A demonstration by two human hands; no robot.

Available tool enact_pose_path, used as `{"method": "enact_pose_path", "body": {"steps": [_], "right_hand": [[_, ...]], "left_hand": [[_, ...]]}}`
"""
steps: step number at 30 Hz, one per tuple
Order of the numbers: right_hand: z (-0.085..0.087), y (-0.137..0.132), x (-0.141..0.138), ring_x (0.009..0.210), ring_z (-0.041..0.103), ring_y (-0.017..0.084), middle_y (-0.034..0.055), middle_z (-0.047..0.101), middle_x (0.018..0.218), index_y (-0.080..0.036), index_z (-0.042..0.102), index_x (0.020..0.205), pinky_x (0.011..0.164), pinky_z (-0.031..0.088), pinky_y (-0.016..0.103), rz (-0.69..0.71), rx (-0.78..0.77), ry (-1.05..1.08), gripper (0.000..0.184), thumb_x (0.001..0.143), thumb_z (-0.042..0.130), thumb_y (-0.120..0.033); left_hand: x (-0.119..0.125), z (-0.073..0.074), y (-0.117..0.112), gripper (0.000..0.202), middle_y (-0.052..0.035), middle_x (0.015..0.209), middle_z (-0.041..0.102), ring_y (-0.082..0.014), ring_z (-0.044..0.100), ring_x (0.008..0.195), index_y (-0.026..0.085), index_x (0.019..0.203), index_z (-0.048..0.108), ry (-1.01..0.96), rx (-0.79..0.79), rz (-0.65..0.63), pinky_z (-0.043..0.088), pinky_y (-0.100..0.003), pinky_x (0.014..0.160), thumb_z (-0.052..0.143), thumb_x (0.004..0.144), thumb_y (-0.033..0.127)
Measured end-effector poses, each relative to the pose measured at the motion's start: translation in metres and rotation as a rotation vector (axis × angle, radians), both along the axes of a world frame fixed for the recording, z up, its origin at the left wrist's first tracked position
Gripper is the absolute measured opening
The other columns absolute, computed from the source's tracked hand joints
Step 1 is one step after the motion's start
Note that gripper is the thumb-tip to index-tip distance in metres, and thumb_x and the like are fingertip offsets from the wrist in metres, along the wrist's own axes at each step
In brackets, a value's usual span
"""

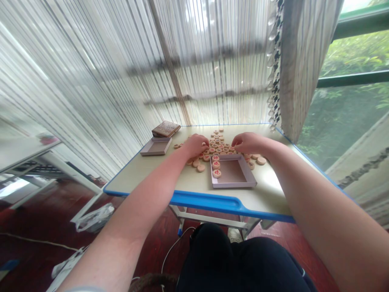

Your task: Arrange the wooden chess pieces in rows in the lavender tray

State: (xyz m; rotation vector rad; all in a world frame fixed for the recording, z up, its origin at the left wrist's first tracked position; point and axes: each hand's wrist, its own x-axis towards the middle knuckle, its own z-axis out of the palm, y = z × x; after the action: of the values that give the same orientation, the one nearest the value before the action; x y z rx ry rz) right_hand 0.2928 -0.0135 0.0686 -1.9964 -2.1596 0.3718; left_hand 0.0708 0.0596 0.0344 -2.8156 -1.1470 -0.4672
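Note:
Several round wooden chess discs with red and dark characters lie scattered on a beige desk with a blue rim. A shallow grey box tray sits in front of the pile, with three discs stacked in a column along its left inner side. My left hand rests on the left part of the pile, fingers curled over discs. On the right part rests my right hand, with fingers pinched at a disc.
A second grey tray lies at the desk's left, with a folded wooden board leaning on its far edge. Striped curtains hang behind the desk, a window at right. Plastic bags and cables lie on the dark floor at left.

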Motion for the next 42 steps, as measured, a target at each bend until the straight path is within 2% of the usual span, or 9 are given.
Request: {"method": "enact_pose_path", "body": {"steps": [4,13,20,24,28,34,37,42], "right_hand": [[0.005,-0.011,-0.006,0.068,0.06,0.017,0.0017,0.068,0.081,-0.025,0.069,0.086,0.056,0.043,0.025,0.116,-0.118,0.037,0.023,0.065,0.06,-0.025],[0.002,-0.01,-0.005,0.058,0.057,0.015,0.0019,0.067,0.07,-0.023,0.069,0.08,0.05,0.04,0.025,0.113,-0.125,0.028,0.02,0.062,0.061,-0.021],[0.001,-0.008,-0.002,0.059,0.058,0.015,0.0013,0.067,0.07,-0.023,0.07,0.083,0.051,0.041,0.025,0.12,-0.128,0.02,0.023,0.062,0.06,-0.019],[-0.001,-0.005,-0.003,0.062,0.058,0.015,0.0015,0.067,0.071,-0.023,0.07,0.083,0.053,0.041,0.025,0.13,-0.103,0.0,0.023,0.063,0.061,-0.019],[0.002,-0.005,-0.004,0.063,0.057,0.015,0.0024,0.067,0.073,-0.021,0.07,0.084,0.054,0.041,0.025,0.114,-0.098,-0.028,0.023,0.063,0.061,-0.019],[0.009,-0.011,-0.01,0.063,0.057,0.014,0.0034,0.067,0.076,-0.019,0.07,0.086,0.055,0.041,0.025,0.09,-0.109,-0.056,0.024,0.065,0.059,-0.017],[0.012,-0.015,-0.013,0.064,0.058,0.015,0.0042,0.068,0.077,-0.019,0.07,0.086,0.055,0.042,0.026,0.063,-0.109,-0.066,0.023,0.066,0.058,-0.016],[0.011,-0.014,-0.013,0.064,0.058,0.017,0.0041,0.068,0.075,-0.02,0.07,0.08,0.056,0.043,0.027,0.06,-0.054,-0.051,0.019,0.065,0.059,-0.015]], "left_hand": [[0.002,-0.001,-0.001,0.026,-0.0042,0.098,0.067,-0.0168,0.056,0.094,0.02,0.096,0.068,0.007,-0.012,0.004,0.042,-0.029,0.089,0.048,0.079,0.021],[0.0,-0.002,0.005,0.032,-0.0055,0.103,0.066,-0.0171,0.057,0.096,0.018,0.103,0.067,0.012,0.042,0.032,0.041,-0.029,0.092,0.046,0.079,0.015],[-0.001,-0.002,0.006,0.028,-0.0055,0.094,0.067,-0.0152,0.06,0.086,0.019,0.091,0.071,0.041,0.043,-0.006,0.043,-0.028,0.089,0.045,0.081,0.021],[0.001,-0.001,0.001,0.028,-0.0069,0.097,0.067,-0.0171,0.059,0.09,0.019,0.096,0.07,-0.003,0.036,-0.025,0.042,-0.03,0.09,0.048,0.08,0.024],[0.005,0.004,-0.008,0.027,-0.005,0.1,0.065,-0.0178,0.057,0.094,0.022,0.098,0.069,-0.02,-0.037,-0.093,0.042,-0.031,0.09,0.05,0.08,0.03],[0.007,0.006,-0.012,0.03,-0.0064,0.089,0.066,-0.0186,0.058,0.087,0.019,0.09,0.071,0.017,-0.042,-0.024,0.043,-0.031,0.086,0.054,0.078,0.041],[0.007,0.006,-0.01,0.031,-0.0065,0.09,0.067,-0.0177,0.058,0.085,0.019,0.09,0.071,0.026,-0.044,-0.023,0.043,-0.03,0.085,0.053,0.078,0.041],[0.007,0.006,-0.011,0.03,-0.0035,0.088,0.067,-0.0157,0.059,0.084,0.021,0.09,0.071,0.042,-0.086,-0.113,0.043,-0.027,0.084,0.049,0.08,0.039]]}}
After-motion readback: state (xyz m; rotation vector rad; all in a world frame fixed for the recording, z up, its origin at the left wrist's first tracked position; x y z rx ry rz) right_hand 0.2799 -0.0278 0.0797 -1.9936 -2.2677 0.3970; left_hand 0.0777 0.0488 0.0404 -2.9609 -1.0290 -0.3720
